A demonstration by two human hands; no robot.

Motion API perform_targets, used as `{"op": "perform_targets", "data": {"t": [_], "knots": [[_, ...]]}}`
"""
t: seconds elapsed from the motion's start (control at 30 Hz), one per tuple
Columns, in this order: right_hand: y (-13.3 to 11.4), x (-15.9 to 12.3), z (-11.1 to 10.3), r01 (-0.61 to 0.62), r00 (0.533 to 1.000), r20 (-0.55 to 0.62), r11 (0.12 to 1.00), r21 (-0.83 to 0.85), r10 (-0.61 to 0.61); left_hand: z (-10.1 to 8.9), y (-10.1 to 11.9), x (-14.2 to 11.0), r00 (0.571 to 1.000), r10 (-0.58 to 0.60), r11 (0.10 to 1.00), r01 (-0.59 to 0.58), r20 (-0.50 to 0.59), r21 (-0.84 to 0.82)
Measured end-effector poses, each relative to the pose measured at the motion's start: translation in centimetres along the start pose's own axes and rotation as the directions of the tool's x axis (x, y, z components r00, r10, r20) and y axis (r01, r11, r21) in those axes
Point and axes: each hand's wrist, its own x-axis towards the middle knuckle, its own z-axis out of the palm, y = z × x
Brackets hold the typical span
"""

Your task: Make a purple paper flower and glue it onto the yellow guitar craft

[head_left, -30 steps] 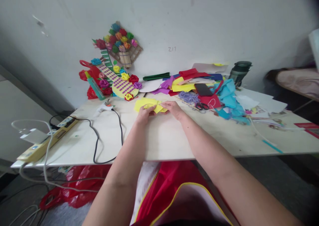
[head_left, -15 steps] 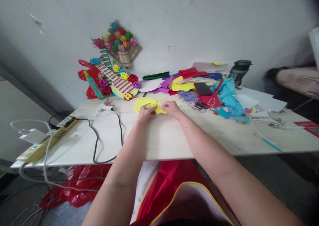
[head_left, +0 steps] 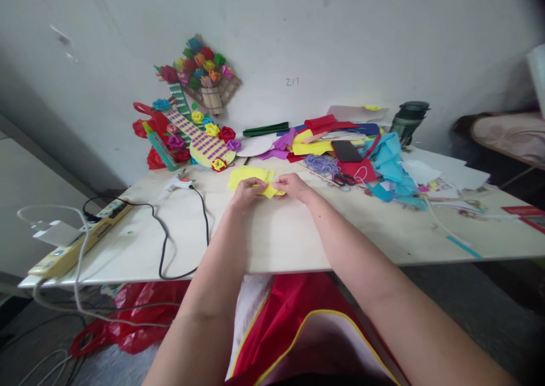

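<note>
Paper [head_left: 242,175] stays pinched by left hand [head_left: 247,192] and right hand [head_left: 294,187], the latter's fingertips now lower.

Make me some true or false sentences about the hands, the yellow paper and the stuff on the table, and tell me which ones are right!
1. Both the left hand and the right hand touch yellow paper. True.
2. The black phone lies left of the hands. False: it lies to their right.
3. The scissors are in the right hand. False: they lie on the table.
4. A power strip is at the table's left end. True.
5. The dark bottle is lying flat. False: it stands upright.
</note>
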Motion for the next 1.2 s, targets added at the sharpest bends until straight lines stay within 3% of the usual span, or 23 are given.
{"op": "perform_targets", "data": {"t": [0.17, 0.33, 0.57, 0.7, 0.87, 1.0, 1.2], "knots": [[0.0, 0.0, -0.2, -0.02, 0.995, -0.094, 0.999, -0.041, 0.016, -0.1, -0.2, 0.2, 0.998, 0.04, 0.99, -0.034, -0.04, 0.136], [0.0, 0.0, 0.0, -0.032, 0.999, -0.043, 0.999, -0.037, 0.03, -0.4, -0.2, 0.1, 0.998, 0.067, 0.967, -0.065, -0.002, 0.247], [-0.5, -0.3, -0.8, -0.074, 0.996, -0.048, 0.99, 0.119, 0.08, -0.4, 0.2, 0.1, 0.998, 0.034, 0.989, -0.026, -0.052, 0.145], [-0.1, -0.1, -0.6, -0.129, 0.991, 0.027, 0.989, 0.069, 0.127, -0.2, 0.1, 0.1, 0.998, 0.019, 0.993, -0.01, -0.067, 0.121], [-0.3, -0.2, 0.3, -0.125, 0.991, -0.044, 0.992, 0.022, 0.126, 0.4, 0.2, -0.1, 0.997, -0.027, 0.998, 0.032, -0.077, 0.057], [-0.7, -0.4, 0.4, -0.129, 0.99, -0.058, 0.991, 0.04, 0.131, 0.2, 0.9, -0.6, 0.995, -0.1, 0.991, 0.099, -0.009, -0.085], [-0.2, -0.2, 0.0, -0.108, 0.993, -0.046, 0.99, 0.091, 0.112, -0.5, 0.6, -0.5, 0.993, -0.09, 0.995, 0.094, 0.071, -0.046]]}}
